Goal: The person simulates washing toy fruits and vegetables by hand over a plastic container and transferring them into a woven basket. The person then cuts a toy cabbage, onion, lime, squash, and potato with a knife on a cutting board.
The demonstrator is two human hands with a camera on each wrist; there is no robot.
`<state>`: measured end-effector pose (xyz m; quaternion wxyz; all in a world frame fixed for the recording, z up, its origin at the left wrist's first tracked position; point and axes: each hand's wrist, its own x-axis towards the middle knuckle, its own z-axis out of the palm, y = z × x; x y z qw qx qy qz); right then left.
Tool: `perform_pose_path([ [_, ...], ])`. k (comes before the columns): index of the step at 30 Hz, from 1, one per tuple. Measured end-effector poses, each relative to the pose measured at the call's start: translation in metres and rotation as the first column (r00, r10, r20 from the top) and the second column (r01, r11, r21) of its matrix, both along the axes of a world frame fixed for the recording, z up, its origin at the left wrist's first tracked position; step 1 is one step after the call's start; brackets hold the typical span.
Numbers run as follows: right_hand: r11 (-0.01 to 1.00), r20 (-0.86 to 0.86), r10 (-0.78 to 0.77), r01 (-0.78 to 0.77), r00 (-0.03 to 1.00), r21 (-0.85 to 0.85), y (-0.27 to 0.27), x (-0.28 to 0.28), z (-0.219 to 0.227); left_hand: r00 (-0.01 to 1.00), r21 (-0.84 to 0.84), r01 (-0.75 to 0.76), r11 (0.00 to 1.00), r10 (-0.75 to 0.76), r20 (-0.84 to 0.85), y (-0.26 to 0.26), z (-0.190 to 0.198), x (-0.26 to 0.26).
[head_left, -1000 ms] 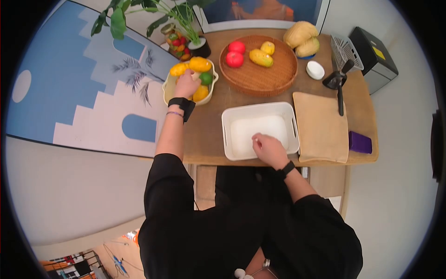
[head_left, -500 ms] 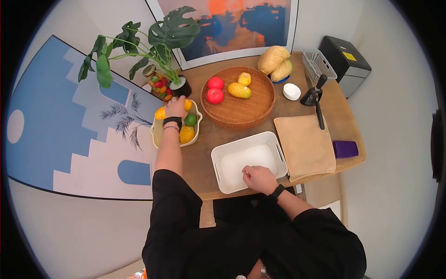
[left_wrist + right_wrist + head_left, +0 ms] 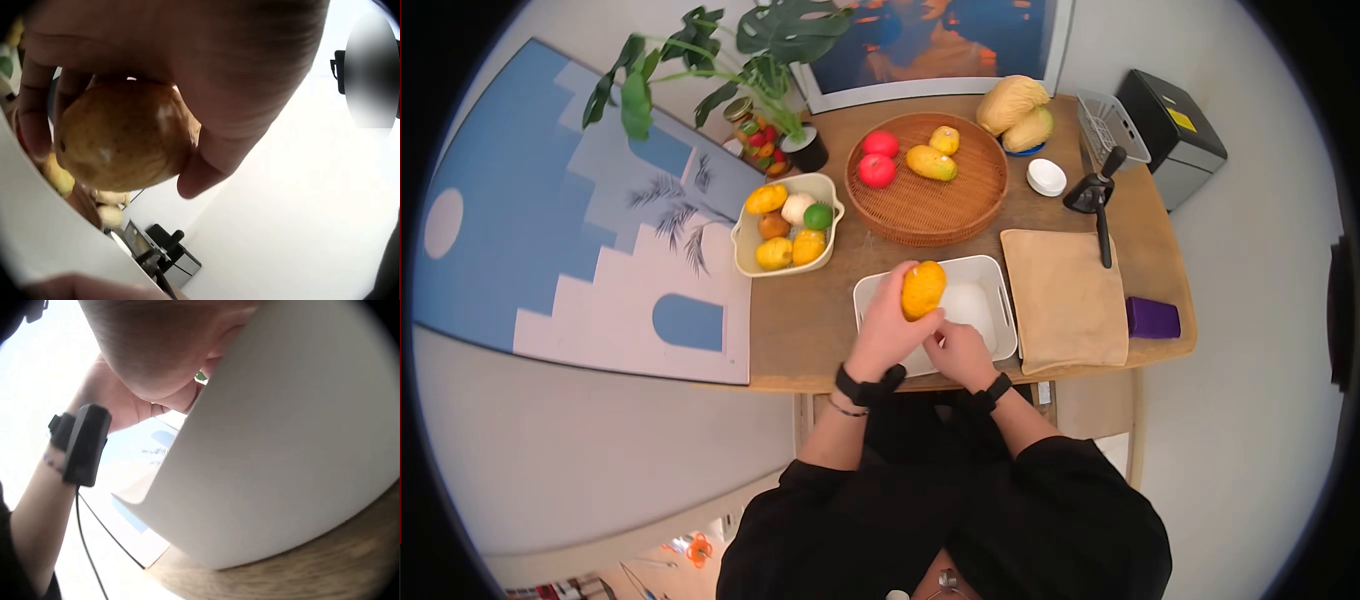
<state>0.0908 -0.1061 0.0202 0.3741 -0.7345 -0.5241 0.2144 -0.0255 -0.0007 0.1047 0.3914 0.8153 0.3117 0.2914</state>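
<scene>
My left hand (image 3: 887,325) grips a yellow mango (image 3: 924,290) over the white bin (image 3: 982,297). In the left wrist view the mango (image 3: 125,137) shows speckled skin between fingers and thumb. Close beside the left thumb is my right hand (image 3: 962,356), its fingers loosely curled at the bin's near side with nothing visible in them. The bin's outer wall (image 3: 281,444) fills much of the right wrist view and hides those fingertips. A cream basket (image 3: 742,252) on the left holds several yellow fruits, a green lime (image 3: 818,216), a brown fruit (image 3: 773,226) and a whitish one (image 3: 798,209).
Behind the bin is a round wicker tray (image 3: 905,222) with two red and two yellow fruits. To the right lie a beige cloth (image 3: 1065,305) and purple block (image 3: 1153,318), with a black-handled tool (image 3: 1092,195) and white bowl (image 3: 1046,177) behind. A potted plant (image 3: 805,150) stands back left.
My left hand has come out of the cream basket and moved right and nearer with a mango, now over the white bin. The right hand has stayed at the bin. The head view has shifted.
</scene>
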Motion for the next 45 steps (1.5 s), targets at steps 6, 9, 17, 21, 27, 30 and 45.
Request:
perform_pose_path([
  [6,0.966,-0.362,-0.115,0.19,0.925,0.178,-0.002,0.013,-0.012,0.894,-0.552,-0.041,0.833,0.278,0.353,-0.038,-0.077,0.011],
  [9,0.902,-0.843,-0.149,0.42,0.517,0.098,0.007,0.022,-0.01,0.962,-0.512,-0.114,0.851,0.223,0.157,-0.046,-0.079,0.007],
  [17,0.979,-0.86,-0.047,0.192,0.508,0.061,0.012,0.031,-0.014,0.96,-0.372,-0.064,0.926,0.159,0.23,-0.042,-0.085,0.009],
  [21,0.992,-0.841,-0.109,0.113,0.53,-0.057,0.012,0.02,0.007,0.925,-0.489,-0.15,0.859,0.297,0.237,-0.025,-0.113,0.015],
  [27,0.989,-0.76,-0.097,0.149,0.643,0.0,0.019,0.008,0.005,0.772,-0.875,-0.025,0.483,0.566,0.29,-0.026,-0.099,0.014],
  [30,0.982,-0.849,-0.182,0.137,0.496,-0.13,0.021,0.02,0.0,0.858,-0.774,-0.105,0.625,0.451,0.247,-0.03,-0.096,0.02],
  [45,0.962,-0.309,0.188,-0.111,0.932,0.25,0.019,0.008,-0.021,0.746,-0.707,-0.086,0.702,0.516,0.421,-0.024,-0.122,0.014],
])
